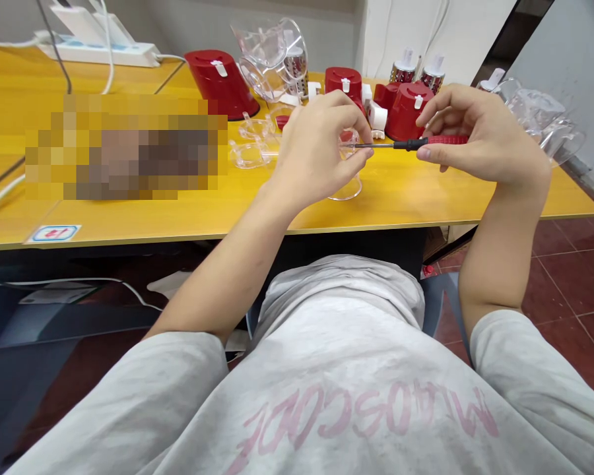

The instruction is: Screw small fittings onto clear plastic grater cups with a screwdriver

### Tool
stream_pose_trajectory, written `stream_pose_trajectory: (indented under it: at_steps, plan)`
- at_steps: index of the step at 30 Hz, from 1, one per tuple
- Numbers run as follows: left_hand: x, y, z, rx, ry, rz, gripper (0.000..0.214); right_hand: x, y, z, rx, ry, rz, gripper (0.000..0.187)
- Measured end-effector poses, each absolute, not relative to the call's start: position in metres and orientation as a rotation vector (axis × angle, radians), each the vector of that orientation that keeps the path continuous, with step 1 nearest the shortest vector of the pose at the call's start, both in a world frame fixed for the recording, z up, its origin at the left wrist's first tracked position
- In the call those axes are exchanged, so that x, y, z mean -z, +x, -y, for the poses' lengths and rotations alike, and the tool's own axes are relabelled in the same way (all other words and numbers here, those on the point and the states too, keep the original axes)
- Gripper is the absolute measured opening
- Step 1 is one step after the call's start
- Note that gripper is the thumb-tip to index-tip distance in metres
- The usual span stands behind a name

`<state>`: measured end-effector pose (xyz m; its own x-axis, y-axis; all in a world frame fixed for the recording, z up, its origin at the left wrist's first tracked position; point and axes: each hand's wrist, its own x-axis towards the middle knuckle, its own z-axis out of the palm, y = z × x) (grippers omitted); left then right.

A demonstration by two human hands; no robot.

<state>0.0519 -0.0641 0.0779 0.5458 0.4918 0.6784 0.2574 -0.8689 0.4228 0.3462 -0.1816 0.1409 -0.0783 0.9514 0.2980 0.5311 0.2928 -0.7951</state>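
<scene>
My right hand [480, 135] is closed round a screwdriver [428, 141] with a red handle and black collar, held level with its thin shaft pointing left. My left hand [319, 155] is closed on a clear plastic part [347, 191], whose round rim shows below the fingers. The screwdriver's tip meets that part at my left fingertips. Both hands hover just above the yellow table [406, 198].
Red plastic bases [221, 82] [410, 109], clear plastic housings [272, 56] [544, 115], clear rings [250, 152] and metal drum pieces [403, 71] lie along the table's back. A white power strip [99, 49] sits far left. A blurred patch covers the left of the table.
</scene>
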Motion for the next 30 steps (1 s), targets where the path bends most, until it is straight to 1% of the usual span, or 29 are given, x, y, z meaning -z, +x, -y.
stream_pose_trajectory:
  at_steps: [2,6,10,20,24,30]
  plan:
    - [-0.0778,0.0518,0.0639,-1.233,2.514,-0.617,0.012,-0.1398,0.3481,0.1816,-0.616,-1.371,1.731,0.051]
    - [-0.0779,0.0524,0.0654,-1.236,2.504,-0.635,0.007,-0.1380,0.3526,0.1799,-0.589,-1.374,1.756,0.055]
    - [-0.0775,0.0530,0.0672,-1.232,2.496,-0.645,0.009,-0.1381,0.3550,0.1779,-0.601,-1.368,1.763,0.055]
    - [-0.0781,0.0529,0.0680,-1.201,2.495,-0.643,0.010,-0.1392,0.3526,0.1788,-0.529,-1.378,1.791,0.048]
    - [-0.0774,0.0532,0.0682,-1.231,2.510,-0.656,0.009,-0.1397,0.3534,0.1782,-0.554,-1.378,1.776,0.051]
    - [-0.0772,0.0529,0.0681,-1.233,2.510,-0.658,0.008,-0.1401,0.3546,0.1780,-0.693,-1.396,1.722,0.060]
